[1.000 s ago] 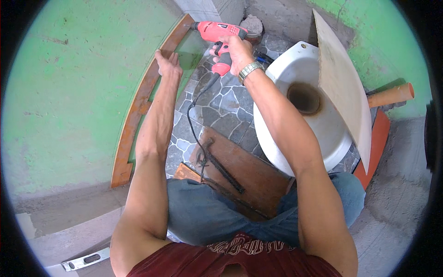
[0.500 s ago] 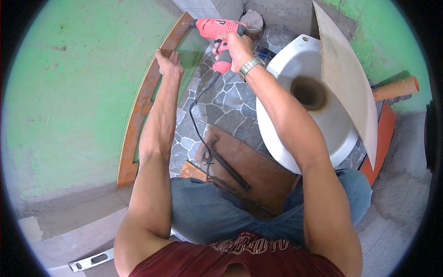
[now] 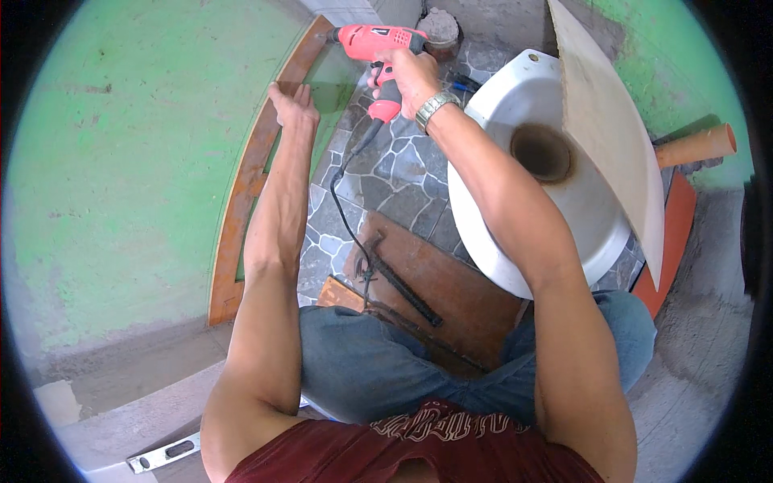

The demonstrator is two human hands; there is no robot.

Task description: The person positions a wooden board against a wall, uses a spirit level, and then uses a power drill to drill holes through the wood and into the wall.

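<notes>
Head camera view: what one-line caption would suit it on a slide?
Right hand grips a red power drill at a wooden frame steadied by the left hand, beside a white toilet bowl.

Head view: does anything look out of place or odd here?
Yes. A white toilet bowl sits loose and tilted on the stone-patterned floor beside the right hand holding the red drill; the left hand braces a wooden frame.
</notes>
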